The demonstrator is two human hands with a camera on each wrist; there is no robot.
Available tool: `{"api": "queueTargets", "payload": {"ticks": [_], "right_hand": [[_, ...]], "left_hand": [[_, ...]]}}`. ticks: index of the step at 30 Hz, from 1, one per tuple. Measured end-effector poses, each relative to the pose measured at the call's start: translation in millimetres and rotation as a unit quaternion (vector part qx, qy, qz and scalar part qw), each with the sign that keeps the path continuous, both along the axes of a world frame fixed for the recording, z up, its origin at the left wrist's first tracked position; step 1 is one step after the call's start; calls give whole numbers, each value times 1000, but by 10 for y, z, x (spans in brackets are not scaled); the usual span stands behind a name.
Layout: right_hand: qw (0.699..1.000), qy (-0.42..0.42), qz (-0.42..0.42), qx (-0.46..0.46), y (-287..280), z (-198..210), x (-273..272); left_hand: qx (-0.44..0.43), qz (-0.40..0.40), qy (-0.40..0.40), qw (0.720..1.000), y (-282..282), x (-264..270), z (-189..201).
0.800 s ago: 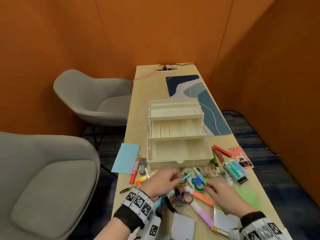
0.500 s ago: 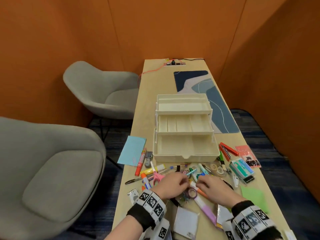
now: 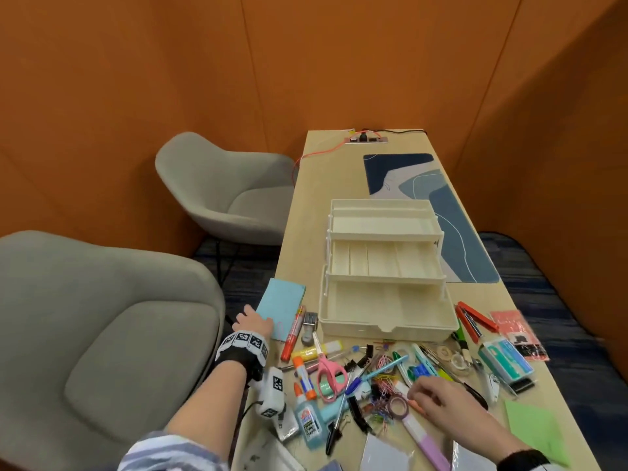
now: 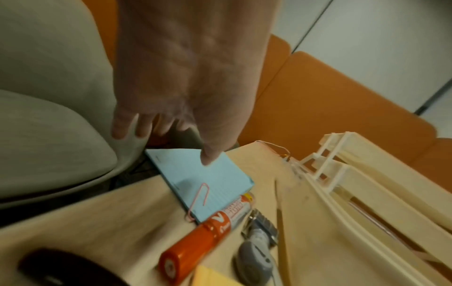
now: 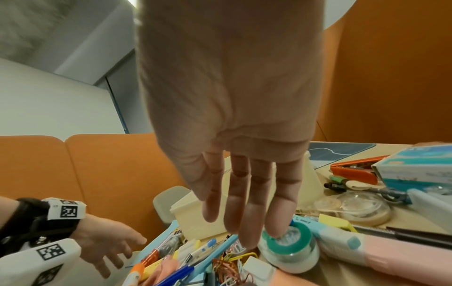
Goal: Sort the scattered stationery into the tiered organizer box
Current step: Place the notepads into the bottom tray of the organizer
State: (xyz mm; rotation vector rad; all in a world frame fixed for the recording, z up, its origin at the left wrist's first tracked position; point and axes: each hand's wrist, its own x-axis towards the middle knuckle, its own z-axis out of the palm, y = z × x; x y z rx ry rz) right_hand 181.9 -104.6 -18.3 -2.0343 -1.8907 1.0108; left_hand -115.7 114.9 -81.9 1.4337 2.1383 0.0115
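Observation:
The cream tiered organizer box [image 3: 387, 329] stands open in three steps mid-table, and all its tiers look empty. Stationery lies scattered in front of it: a red marker [image 3: 292, 334], pink scissors [image 3: 328, 370], a glue bottle [image 3: 307, 419], coloured paper clips [image 3: 384, 402] and pens. My left hand [image 3: 253, 321] reaches to the blue notepad [image 3: 280, 305] at the table's left edge. Its thumb tip rests on the notepad [image 4: 208, 185] and its fingers [image 4: 127, 125] spread past the far edge. My right hand [image 3: 426, 390] hovers with straight fingers over the pile, its fingertips [image 5: 276, 230] at a teal-cored tape roll [image 5: 291, 251].
A red stapler [image 3: 470, 317], a teal box [image 3: 506, 363] and clear tape rolls [image 3: 457, 360] lie to the right, and green paper [image 3: 537, 430] lies near the right edge. Two grey chairs [image 3: 102, 334] stand left of the table. A blue mat [image 3: 452, 226] lies behind the box.
My left hand has left the middle of the pile and moved left to the blue notepad. My right hand stays over the pile with its fingers now straighter.

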Motion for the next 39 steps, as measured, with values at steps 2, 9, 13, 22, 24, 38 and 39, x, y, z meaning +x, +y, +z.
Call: {"api": "queueTargets", "payload": {"ticks": [2,9,13,22,24,38,39], "right_hand": [[1000,-6,-2,3,32,35,21],[1000,-16,2,1,166,73,31],[1000,-9,11,-2,265,50,13],[997,68,-8,24,617,253,-80],[991,119,-58,36,653,296,-113],[725,592,-312,-162,685,157,-93],[713,595,-338,-153,721,153,-44]], "left_hand": [[-28,6,-40,999,56,3,-47],[71,78,-161,981,159,-67,-188],[140,138,-335,921,93,-100,-84],[312,116,-419,845,-44,-308,401],[283,111,-458,835,-73,-322,551],[-48,-111,-460,880,-559,612,790],[-36,-93,-463,881,-570,623,812]]}}
